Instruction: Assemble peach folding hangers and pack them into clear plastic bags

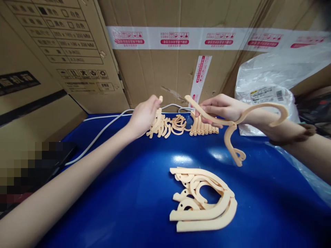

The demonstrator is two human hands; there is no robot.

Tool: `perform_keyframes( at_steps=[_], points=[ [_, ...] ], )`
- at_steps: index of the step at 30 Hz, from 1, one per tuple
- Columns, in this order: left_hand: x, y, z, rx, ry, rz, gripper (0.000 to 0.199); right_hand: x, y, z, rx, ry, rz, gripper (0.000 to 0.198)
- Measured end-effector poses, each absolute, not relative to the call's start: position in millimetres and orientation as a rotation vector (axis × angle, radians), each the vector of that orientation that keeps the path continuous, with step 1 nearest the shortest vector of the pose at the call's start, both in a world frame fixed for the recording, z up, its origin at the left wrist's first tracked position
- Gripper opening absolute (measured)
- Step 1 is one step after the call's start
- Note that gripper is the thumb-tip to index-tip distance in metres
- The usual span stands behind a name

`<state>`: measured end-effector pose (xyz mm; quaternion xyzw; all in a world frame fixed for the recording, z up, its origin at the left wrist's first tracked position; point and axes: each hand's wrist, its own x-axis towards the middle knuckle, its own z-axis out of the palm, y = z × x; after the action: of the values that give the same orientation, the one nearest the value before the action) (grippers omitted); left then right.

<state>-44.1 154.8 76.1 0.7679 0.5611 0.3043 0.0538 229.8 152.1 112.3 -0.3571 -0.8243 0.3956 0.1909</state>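
Note:
My right hand (219, 106) grips one arm of a beige plastic folding clothes hanger (230, 137). The hanger's curved hook points right over my wrist, and its other arm hangs down. At the back of the blue table, my left hand (146, 115) is closed, with a small beige part (160, 99) showing at the fingertips. Just below and beside it lies a heap of curved beige parts (161, 127). Hook-shaped pieces (178, 124) and a row of hanger arms (203, 127) sit further right. Nearer to me, several folded hangers (204, 215) are stacked flat.
Cardboard boxes (165, 72) wall off the back and left. A white cable (103, 129) runs along the left and rear of the blue table (124, 193). A clear plastic bag (266, 75) stands at the right rear. A dark, pixelated object (51, 165) lies at the left edge.

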Motion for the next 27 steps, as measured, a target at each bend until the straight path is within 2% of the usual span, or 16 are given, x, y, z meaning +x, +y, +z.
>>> perform_keyframes(
  at_steps=[3,8,13,20,27],
  points=[
    [-61.8,175.8,68.0,2.114,1.778,0.828,0.034,239.6,154.3,106.3,-1.074,-2.094,1.347,0.030],
    [-66.9,192.5,48.2,2.082,1.813,0.798,0.027,233.5,150.8,100.7,-1.068,-2.066,1.393,0.025],
    [-75.2,181.2,49.7,2.107,1.841,0.832,0.030,234.3,139.3,103.8,-1.090,-2.056,1.331,0.023],
    [-117.4,145.8,54.4,2.056,1.667,0.400,0.034,240.0,122.0,106.8,-1.074,-1.967,1.268,0.024],
    [-112.1,131.2,47.4,2.094,1.675,0.395,0.017,233.5,118.0,105.3,-1.040,-2.005,1.267,0.025]
  ],
)
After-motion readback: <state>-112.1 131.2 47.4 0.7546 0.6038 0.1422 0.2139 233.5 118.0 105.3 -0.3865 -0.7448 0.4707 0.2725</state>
